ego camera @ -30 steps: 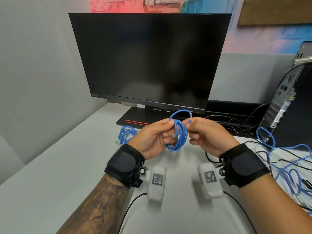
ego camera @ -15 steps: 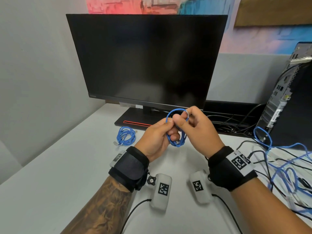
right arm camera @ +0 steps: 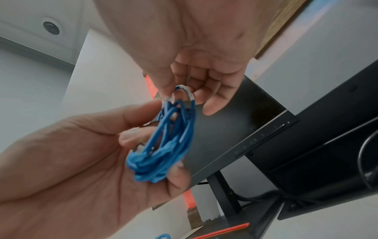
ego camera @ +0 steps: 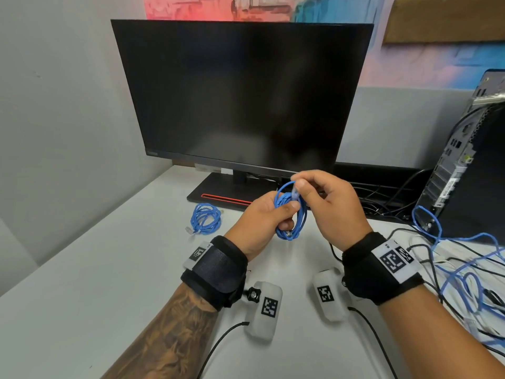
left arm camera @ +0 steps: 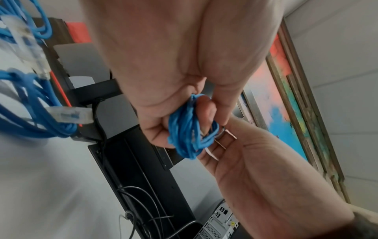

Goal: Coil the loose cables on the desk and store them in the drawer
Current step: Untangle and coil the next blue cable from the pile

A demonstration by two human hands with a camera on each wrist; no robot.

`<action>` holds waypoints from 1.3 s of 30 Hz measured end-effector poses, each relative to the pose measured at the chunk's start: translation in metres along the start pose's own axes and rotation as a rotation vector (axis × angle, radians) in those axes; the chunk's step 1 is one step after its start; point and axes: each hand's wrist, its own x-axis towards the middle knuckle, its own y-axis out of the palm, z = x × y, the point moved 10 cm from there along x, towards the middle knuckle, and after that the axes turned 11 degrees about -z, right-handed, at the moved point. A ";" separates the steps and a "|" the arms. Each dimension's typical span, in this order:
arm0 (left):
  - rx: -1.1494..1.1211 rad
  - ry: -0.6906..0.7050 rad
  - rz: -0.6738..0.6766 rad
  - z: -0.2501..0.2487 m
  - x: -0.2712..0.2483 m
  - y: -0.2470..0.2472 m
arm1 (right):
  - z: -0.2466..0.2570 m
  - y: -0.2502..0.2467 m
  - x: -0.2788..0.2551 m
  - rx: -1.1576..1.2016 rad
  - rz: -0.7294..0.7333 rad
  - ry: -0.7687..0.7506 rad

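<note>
A small blue cable coil (ego camera: 290, 212) hangs above the white desk (ego camera: 109, 269), in front of the monitor base. My left hand (ego camera: 262, 222) grips the coil (left arm camera: 188, 129) with curled fingers and thumb. My right hand (ego camera: 325, 203) pinches the cable's clear plug end (right arm camera: 187, 93) at the top of the coil (right arm camera: 163, 145), between thumb and forefinger. A second blue coil (ego camera: 205, 218) lies on the desk to the left. Loose blue cables (ego camera: 464, 272) sprawl over the desk's right side. No drawer is in view.
A black monitor (ego camera: 240, 94) stands straight ahead on a base with a red stripe (ego camera: 224, 195). A computer tower (ego camera: 470, 160) stands at the right with black wires (ego camera: 382, 198) behind my hands. Grey walls close the left side.
My right hand has turned over and carried the plug end across the top of the coil. Both hands have come closer together, and the coil is more bunched in my left hand.
</note>
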 end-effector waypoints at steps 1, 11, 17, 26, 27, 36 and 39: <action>0.013 -0.001 -0.008 0.000 0.000 -0.001 | -0.001 -0.002 0.000 -0.007 -0.013 -0.003; 0.070 0.097 -0.081 -0.020 -0.006 -0.012 | 0.030 -0.001 -0.003 0.030 0.037 -0.177; 0.205 0.219 -0.193 -0.030 -0.008 -0.017 | -0.009 0.009 -0.005 0.261 0.097 0.376; -0.072 -0.200 0.114 0.006 -0.015 0.028 | 0.006 -0.056 0.024 0.146 -0.211 0.140; -0.038 -0.188 0.136 0.006 -0.017 0.031 | 0.005 -0.061 0.024 0.143 -0.245 0.134; 0.288 -0.049 0.254 0.000 -0.029 0.048 | 0.028 -0.054 0.021 0.065 -0.234 -0.007; 0.221 -0.033 0.235 -0.005 -0.028 0.041 | 0.023 -0.061 0.024 0.143 -0.269 0.030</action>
